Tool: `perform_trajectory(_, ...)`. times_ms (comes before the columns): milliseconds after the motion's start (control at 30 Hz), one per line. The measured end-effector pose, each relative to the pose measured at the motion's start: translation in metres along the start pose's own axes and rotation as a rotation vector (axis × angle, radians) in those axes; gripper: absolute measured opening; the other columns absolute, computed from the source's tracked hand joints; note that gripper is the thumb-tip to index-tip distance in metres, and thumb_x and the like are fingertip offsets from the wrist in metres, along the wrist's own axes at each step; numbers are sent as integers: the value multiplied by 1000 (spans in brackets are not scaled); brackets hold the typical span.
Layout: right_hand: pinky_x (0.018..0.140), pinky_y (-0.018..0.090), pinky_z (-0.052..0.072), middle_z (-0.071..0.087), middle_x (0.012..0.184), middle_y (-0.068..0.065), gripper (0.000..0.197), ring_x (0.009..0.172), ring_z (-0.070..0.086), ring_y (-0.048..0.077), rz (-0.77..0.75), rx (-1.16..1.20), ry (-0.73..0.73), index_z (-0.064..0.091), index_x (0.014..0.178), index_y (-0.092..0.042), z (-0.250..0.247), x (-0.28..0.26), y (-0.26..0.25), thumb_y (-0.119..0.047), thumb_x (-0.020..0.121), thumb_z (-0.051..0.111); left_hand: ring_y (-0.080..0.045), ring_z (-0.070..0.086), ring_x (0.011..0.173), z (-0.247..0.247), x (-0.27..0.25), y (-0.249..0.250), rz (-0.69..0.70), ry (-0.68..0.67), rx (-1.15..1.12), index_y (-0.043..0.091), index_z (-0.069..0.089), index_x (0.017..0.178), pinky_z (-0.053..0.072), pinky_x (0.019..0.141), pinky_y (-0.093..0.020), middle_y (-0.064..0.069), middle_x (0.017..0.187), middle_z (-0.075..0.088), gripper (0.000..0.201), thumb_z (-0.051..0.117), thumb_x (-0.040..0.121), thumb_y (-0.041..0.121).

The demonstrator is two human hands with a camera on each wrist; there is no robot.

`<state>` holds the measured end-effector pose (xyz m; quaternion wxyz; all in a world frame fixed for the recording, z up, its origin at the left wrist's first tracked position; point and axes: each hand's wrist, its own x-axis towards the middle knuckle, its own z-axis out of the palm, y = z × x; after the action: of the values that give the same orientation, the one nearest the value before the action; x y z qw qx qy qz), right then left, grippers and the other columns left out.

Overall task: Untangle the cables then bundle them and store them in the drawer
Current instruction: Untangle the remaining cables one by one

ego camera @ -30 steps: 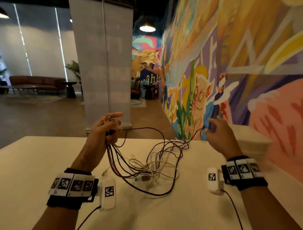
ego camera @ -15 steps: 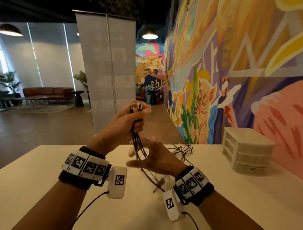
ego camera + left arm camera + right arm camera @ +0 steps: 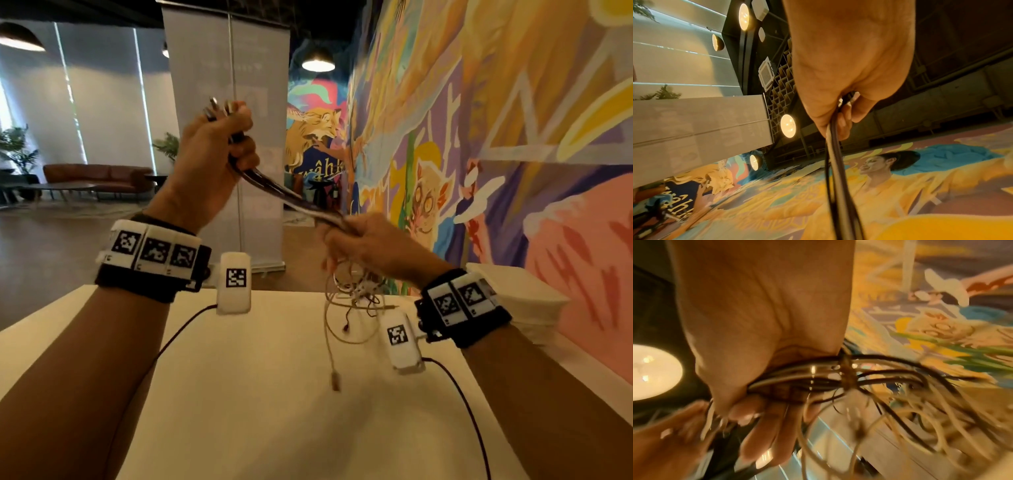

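High above the cream table (image 3: 239,394), my left hand (image 3: 219,150) grips one end of the cables (image 3: 284,195), with metal plugs sticking out above the fist. The dark and white strands run taut down to my right hand (image 3: 363,243), which is curled round them lower down. Below that hand loose white and dark loops (image 3: 349,308) dangle, one plug (image 3: 335,380) hanging just over the table. In the left wrist view the cables (image 3: 834,170) leave my left hand (image 3: 842,104). The right wrist view shows the strands (image 3: 818,378) crossing my right hand (image 3: 760,386). The white drawer unit (image 3: 520,298) stands at the right.
A painted mural wall (image 3: 513,137) runs along the right side behind the drawer unit. Past the table's far edge stand a grey banner (image 3: 233,137) and an open lounge with a brown sofa (image 3: 99,174).
My left hand has lifted the cable ends from table height to well above it. My right hand came in from the right, took hold of the strands and slid down them, lifting the tangle.
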<state>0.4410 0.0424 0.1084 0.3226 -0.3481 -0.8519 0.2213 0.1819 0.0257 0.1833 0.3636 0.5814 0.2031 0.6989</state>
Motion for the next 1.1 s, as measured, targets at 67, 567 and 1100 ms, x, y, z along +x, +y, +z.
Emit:
perform_trajectory(67, 65, 28, 60, 80, 83, -1, 36, 68, 75, 12, 96, -88, -242, 71, 89, -16, 11, -2, 6, -41, 110, 56, -6, 43, 64, 0, 6, 8, 42, 21, 22, 16, 58, 100, 39, 60, -22, 2, 85, 51, 10, 53, 106, 9)
perform_trajectory(567, 86, 32, 59, 79, 101, -2, 39, 94, 74, 11, 140, -221, -317, 81, 109, -21, 11, -5, 76, -52, 107, 58, -5, 44, 59, -64, 23, 4, 87, 295, -2, 19, 57, 97, 41, 59, -22, 7, 79, 53, 13, 50, 101, 9)
perform_trajectory(1100, 73, 31, 47, 82, 100, 8, 26, 107, 70, 39, 266, 153, -249, 78, 88, -7, 9, 2, 90, -18, 87, 54, 8, 64, 102, -5, -39, -71, -58, -433, 911, 38, 64, 133, 51, 84, -22, 19, 122, 67, 68, 71, 79, 79)
